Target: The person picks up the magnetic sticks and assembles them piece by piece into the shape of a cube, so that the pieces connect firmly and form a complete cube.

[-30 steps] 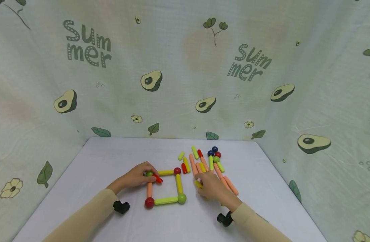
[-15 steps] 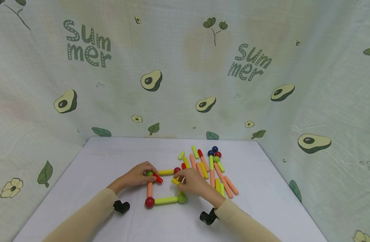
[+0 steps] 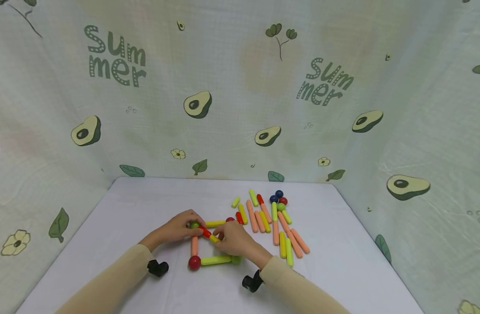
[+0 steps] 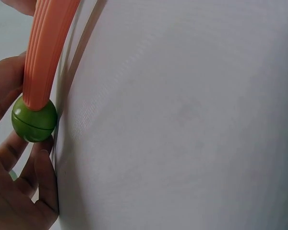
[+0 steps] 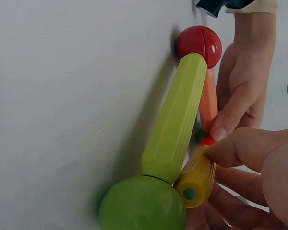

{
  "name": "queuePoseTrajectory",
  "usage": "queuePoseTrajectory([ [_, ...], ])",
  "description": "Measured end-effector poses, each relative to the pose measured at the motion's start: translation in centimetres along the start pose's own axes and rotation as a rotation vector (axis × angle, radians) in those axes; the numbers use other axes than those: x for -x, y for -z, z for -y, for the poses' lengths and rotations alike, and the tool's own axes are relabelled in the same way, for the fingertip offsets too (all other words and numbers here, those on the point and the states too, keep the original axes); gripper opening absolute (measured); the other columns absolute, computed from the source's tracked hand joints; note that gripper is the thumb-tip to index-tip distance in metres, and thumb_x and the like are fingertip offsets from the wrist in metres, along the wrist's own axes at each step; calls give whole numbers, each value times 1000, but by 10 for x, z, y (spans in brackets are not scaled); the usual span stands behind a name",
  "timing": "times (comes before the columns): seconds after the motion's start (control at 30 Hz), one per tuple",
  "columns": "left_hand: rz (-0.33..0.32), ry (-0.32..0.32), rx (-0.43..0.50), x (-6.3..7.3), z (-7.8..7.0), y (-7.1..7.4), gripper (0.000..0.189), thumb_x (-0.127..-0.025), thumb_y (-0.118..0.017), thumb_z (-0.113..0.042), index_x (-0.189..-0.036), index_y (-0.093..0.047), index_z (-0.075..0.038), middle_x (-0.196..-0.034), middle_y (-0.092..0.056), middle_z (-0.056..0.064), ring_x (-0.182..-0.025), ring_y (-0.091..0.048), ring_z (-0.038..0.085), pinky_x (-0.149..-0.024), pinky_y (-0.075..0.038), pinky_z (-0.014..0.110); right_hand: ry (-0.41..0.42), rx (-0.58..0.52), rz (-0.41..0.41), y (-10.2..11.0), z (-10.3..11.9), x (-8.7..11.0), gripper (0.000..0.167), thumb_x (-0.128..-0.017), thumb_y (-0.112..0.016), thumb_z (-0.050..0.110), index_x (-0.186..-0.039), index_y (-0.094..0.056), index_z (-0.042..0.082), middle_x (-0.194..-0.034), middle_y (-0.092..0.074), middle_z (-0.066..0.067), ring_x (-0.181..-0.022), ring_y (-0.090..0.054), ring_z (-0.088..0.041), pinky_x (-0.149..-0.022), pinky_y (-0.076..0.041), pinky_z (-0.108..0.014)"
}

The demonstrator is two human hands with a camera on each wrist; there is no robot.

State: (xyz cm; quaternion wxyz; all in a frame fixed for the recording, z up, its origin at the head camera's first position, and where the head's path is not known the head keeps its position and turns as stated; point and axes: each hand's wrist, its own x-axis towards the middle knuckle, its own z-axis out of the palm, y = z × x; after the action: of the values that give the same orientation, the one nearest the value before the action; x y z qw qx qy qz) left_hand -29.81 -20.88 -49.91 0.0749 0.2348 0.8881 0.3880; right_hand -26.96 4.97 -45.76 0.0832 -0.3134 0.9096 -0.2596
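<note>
A square of coloured toy building sticks and balls lies on the white table. My left hand [image 3: 181, 227] is at its far left corner, fingers around the green ball [image 3: 194, 225] and thumb on a short red stick [image 3: 203, 231] that slants into the square. Below that ball runs an orange stick [image 4: 48, 52]. My right hand [image 3: 236, 240] pinches a yellow stick [image 5: 198, 175], its far tip at the red stick's end. A red ball [image 3: 194, 262], a lime stick [image 3: 215, 260] and a second green ball [image 5: 143, 205] form the near side. My right hand hides the square's right side.
Several loose orange, yellow, lime and red sticks [image 3: 276, 231] lie to the right of the square. Behind them is a cluster of dark blue balls [image 3: 279, 193], a red one and a green one. A printed cloth [image 3: 232, 87] hangs behind the table.
My right hand has come left from the loose sticks, bringing the yellow stick over the square to the red stick's end. The left hand keeps its place.
</note>
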Motion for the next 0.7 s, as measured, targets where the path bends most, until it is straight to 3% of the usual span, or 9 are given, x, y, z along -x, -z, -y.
queuePoseTrajectory([
  [0.7, -4, 8, 12, -1, 0, 0, 15, -97, -78, -31, -110, -80, -25, -116, -64, -1, -110, -56, 22, -89, -45, 41, 27, 24, 14, -2, -5, -4, 23, -94, -78, 10, -117, -81, 9, -91, -77, 1, -73, -61, -4, -69, -53, -17],
])
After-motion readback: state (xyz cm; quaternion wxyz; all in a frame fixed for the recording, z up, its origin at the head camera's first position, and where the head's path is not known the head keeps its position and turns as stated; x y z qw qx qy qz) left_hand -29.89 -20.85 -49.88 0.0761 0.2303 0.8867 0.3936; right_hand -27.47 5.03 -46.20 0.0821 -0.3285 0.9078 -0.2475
